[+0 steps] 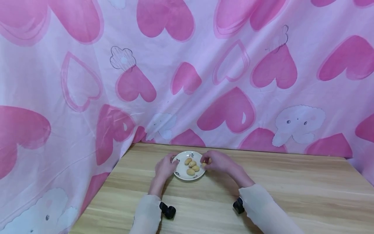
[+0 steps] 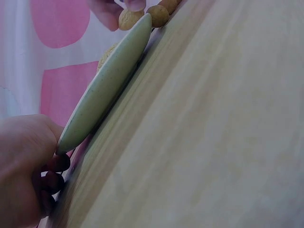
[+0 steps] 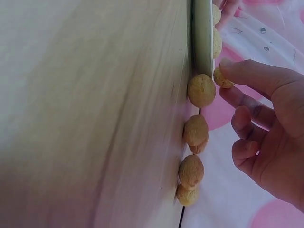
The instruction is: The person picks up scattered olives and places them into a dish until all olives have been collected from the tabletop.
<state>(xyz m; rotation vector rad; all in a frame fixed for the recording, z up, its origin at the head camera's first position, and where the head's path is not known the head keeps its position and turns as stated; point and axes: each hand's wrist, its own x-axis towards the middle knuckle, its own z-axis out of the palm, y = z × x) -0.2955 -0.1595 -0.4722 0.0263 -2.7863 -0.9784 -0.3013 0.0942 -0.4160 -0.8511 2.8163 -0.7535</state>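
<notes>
left hand (image 1: pixel 165 167) grips plate (image 1: pixel 178 174) rim, steadying it | right hand (image 1: pixel 217 161) pinches one nut (image 3: pixel 221 79) at plate's right edge | more nuts (image 3: pixel 195 130) on table (image 1: pixel 292 188) beside it | judgement: hold plate still, lift nut clear over rim

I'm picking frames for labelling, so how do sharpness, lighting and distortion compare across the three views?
Head view: evenly lit, soft shadows, the small white plate is tiny but sharp, and the wooden table edges bend toward the corners. Left wrist view: the near left hand is blurred, and the plate is seen edge-on. Right wrist view: the round tan nuts are fairly crisp, the tabletop smeared and dim.
</notes>
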